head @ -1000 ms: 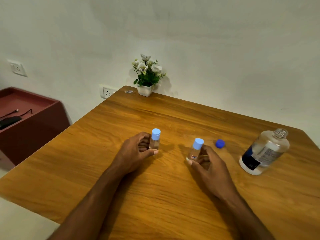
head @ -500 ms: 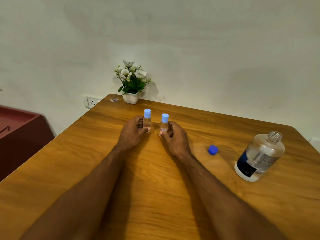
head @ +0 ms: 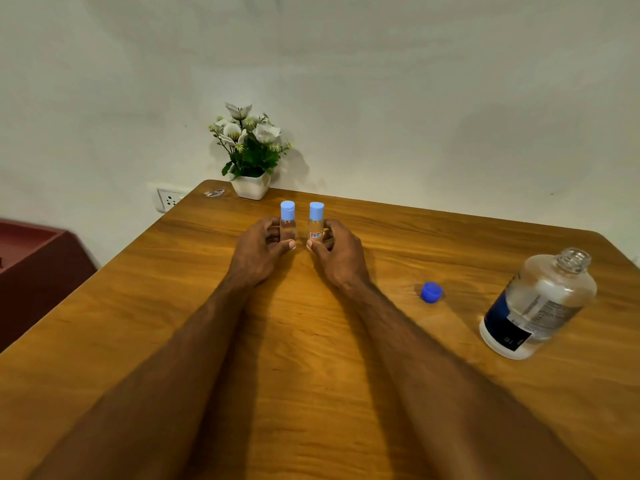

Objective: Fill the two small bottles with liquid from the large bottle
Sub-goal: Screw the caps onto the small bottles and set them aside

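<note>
Two small clear bottles with light-blue caps stand side by side far out on the wooden table point(head: 173, 323). My left hand point(head: 258, 251) grips the left small bottle point(head: 288, 223). My right hand point(head: 337, 252) grips the right small bottle point(head: 316, 225), which has a small red label. Both caps are on. The large clear bottle point(head: 538, 303) with a dark blue and white label stands uncapped at the right, apart from both hands. Its dark blue cap point(head: 432, 292) lies on the table to its left.
A white pot of white flowers point(head: 251, 154) stands at the table's far edge against the wall, just behind the small bottles. A wall socket point(head: 168, 199) sits to the left of the table's corner. A dark red cabinet point(head: 38, 268) stands at the left.
Both hands have slid the small bottles away from me and closer together, from mid-table to near the flower pot. The large bottle and its cap stay put.
</note>
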